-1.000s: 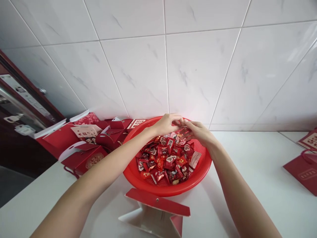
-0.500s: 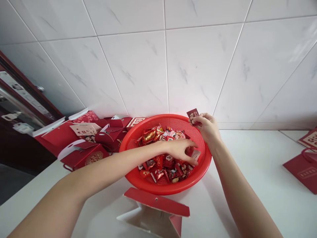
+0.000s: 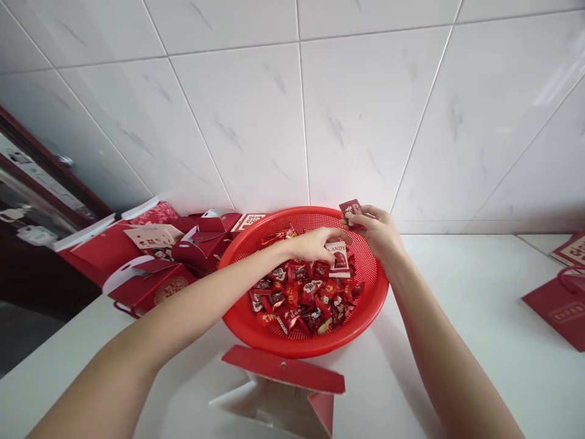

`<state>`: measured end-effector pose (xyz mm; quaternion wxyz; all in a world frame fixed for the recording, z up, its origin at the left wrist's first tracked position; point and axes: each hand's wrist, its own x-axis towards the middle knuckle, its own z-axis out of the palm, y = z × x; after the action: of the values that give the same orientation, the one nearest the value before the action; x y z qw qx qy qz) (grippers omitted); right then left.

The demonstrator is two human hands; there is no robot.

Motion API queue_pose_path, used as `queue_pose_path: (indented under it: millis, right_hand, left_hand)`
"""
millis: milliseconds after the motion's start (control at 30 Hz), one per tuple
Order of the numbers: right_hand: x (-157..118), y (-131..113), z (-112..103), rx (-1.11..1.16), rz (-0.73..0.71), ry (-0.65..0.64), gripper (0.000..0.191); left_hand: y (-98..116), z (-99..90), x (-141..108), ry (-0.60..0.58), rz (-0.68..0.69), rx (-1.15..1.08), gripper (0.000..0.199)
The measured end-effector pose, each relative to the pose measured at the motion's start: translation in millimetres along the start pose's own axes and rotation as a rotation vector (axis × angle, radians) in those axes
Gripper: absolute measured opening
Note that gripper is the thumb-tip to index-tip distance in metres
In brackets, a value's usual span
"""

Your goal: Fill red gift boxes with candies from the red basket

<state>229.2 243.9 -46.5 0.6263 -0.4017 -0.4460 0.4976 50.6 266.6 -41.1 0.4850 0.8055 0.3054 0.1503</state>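
Note:
A white and red candy packet (image 3: pixel 339 266) printed "CANDY" is pinched by my left hand (image 3: pixel 313 245), which reaches over the red plastic basket (image 3: pixel 378 308). Below it lie several wrapped candies (image 3: pixel 311 292) in red, gold and dark wrappers. At the basket's far right rim, my right hand (image 3: pixel 377 231) grips a dark red candy packet (image 3: pixel 350 209) between thumb and fingers. Nearest to me stands an open paper box (image 3: pixel 283 369) with a red flap, its inside facing up and cut off by the lower edge.
Several red gift boxes (image 3: pixel 148 283) and bags crowd the counter left of the basket, against the tiled wall (image 3: pixel 237 134). A red paper bag (image 3: pixel 560 311) lies at the right edge. A dark-framed door or cabinet (image 3: pixel 27 244) is at far left.
My left hand has moved up and left within the basket, bringing the candy packet with it and turning its printed face to view. My right hand has shifted slightly left, still gripping its packet.

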Motion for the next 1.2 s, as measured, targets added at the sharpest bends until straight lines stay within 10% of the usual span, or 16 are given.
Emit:
queue_pose_path:
  millis: [400,1200]
  right_hand:
    - [-3,-3,4,0.003,0.056,0.002,0.02]
    - [-8,-8,9,-0.067,0.053,0.018,0.012]
  left_hand:
    - [8,-31.1,-6,0.302,-0.251,-0.012,0.026]
    - [-2,-24.4,-7,0.13,-0.093,0.257,0.041]
